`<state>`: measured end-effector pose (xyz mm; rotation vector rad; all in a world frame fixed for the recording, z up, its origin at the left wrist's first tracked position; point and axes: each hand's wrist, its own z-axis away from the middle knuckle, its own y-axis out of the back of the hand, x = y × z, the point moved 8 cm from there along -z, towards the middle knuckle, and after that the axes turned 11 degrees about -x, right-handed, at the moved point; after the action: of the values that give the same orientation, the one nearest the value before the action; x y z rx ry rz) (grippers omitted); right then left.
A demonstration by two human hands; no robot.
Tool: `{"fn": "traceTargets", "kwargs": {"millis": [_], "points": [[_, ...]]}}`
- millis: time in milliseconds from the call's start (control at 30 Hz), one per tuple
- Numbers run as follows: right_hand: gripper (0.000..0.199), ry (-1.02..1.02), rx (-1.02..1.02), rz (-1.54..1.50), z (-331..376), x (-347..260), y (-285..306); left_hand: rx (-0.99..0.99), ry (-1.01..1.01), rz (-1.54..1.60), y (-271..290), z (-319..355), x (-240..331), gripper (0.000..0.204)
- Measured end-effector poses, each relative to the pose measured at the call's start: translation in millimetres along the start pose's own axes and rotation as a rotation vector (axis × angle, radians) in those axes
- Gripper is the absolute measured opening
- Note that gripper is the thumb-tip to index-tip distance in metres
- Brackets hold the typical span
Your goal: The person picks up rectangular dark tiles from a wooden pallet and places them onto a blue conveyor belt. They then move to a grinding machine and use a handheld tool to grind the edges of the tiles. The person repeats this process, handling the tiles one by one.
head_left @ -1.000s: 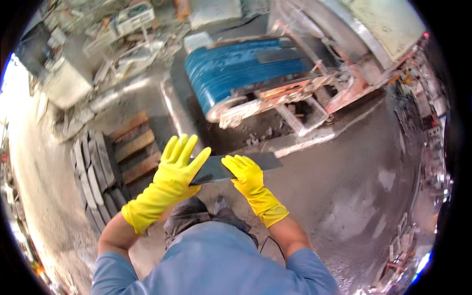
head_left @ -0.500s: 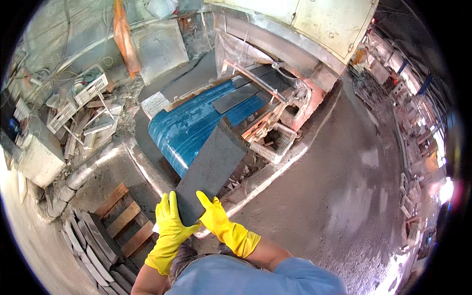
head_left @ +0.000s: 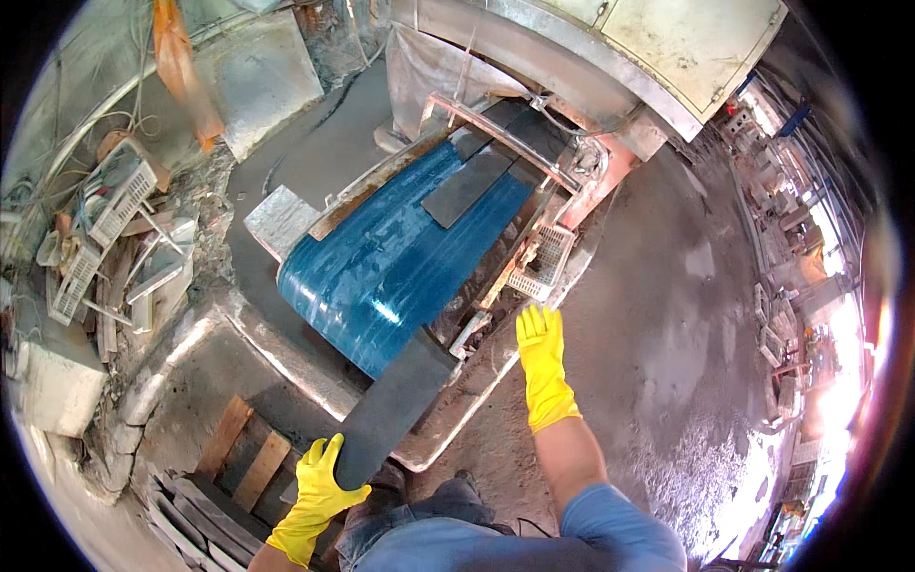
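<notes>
A long dark grey stone slab (head_left: 396, 410) slants from my lap toward the blue conveyor belt (head_left: 357, 262). My left hand (head_left: 324, 486), in a yellow rubber glove, grips its near end, thumb and fingers on either side. The slab's far end lies just off the belt's near right corner. My right hand (head_left: 543, 357), gloved the same way, is stretched forward to the right of the slab, fingers extended, holding nothing. Another dark slab (head_left: 467, 191) lies flat on the belt, with more dark pieces behind it under the metal bar.
Below left, dark slabs (head_left: 205, 510) are stacked beside a wooden pallet (head_left: 243, 448). A low concrete curb (head_left: 286, 367) runs around the conveyor. A white plastic basket (head_left: 543, 262) stands at the belt's right. Crates and scrap (head_left: 124, 205) lie at far left; a large cream machine (head_left: 681, 48) rises behind.
My right hand has let go of the slab and moved right and forward. The slab's far end has dropped lower, and my left hand has moved slightly nearer with it.
</notes>
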<state>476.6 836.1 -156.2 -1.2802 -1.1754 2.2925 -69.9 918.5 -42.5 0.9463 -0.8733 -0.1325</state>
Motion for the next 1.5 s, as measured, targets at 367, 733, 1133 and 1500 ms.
{"fn": "traceTargets", "kwargs": {"millis": [367,733,1133,1500], "points": [[0.073,0.119,0.617,1.779,-77,126,-88,0.252,-0.038,-0.153,101,-252,-40,0.113],[0.068,0.13,0.621,1.783,-81,115,-83,0.162,0.09,-0.285,110,-534,12,0.111],[0.061,0.103,0.662,1.698,-79,114,-82,0.137,-0.061,-0.339,88,-617,30,0.103],[0.059,0.126,0.663,1.683,-83,121,-71,0.173,-0.131,-0.281,84,-613,22,0.087]]}}
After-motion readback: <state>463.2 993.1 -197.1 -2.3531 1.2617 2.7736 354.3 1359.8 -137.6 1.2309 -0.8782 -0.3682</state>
